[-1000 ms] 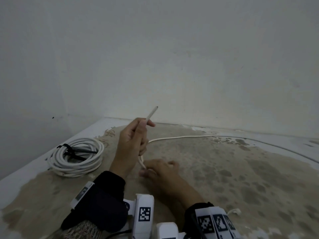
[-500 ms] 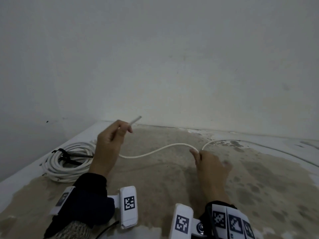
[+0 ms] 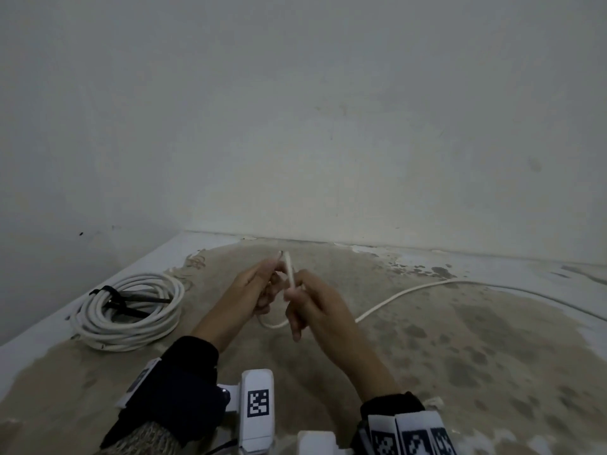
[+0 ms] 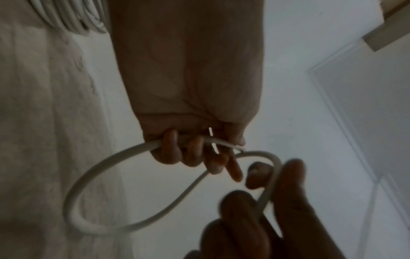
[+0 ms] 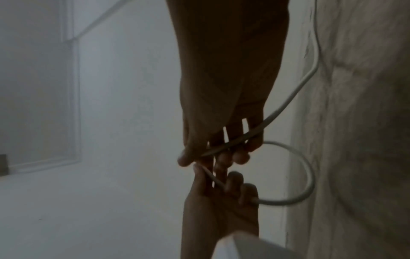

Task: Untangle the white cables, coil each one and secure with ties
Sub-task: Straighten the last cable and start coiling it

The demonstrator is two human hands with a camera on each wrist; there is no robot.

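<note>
A loose white cable [image 3: 404,293] runs over the floor from the right up to my hands. My left hand [image 3: 271,284] grips it near its free end, which sticks up between the hands; the fingers curl round the cable [image 4: 137,149] in the left wrist view. My right hand [image 3: 295,292] pinches the same cable a little further along, close against the left hand. A small loop [image 3: 272,324] hangs below both hands, and shows as a loop [image 5: 310,175] in the right wrist view. A second white cable [image 3: 128,310] lies coiled on the floor at the left, bound with black ties [image 3: 111,295].
A pale wall [image 3: 328,142] stands close behind the hands and meets a side wall at the left corner. The floor [image 3: 460,356] is stained beige with a white border. A small white scrap [image 3: 433,403] lies by my right wrist.
Half a second ago my hands were apart with the cable stretched between them. The right hand has come back to the left, folding the cable into a small loop.
</note>
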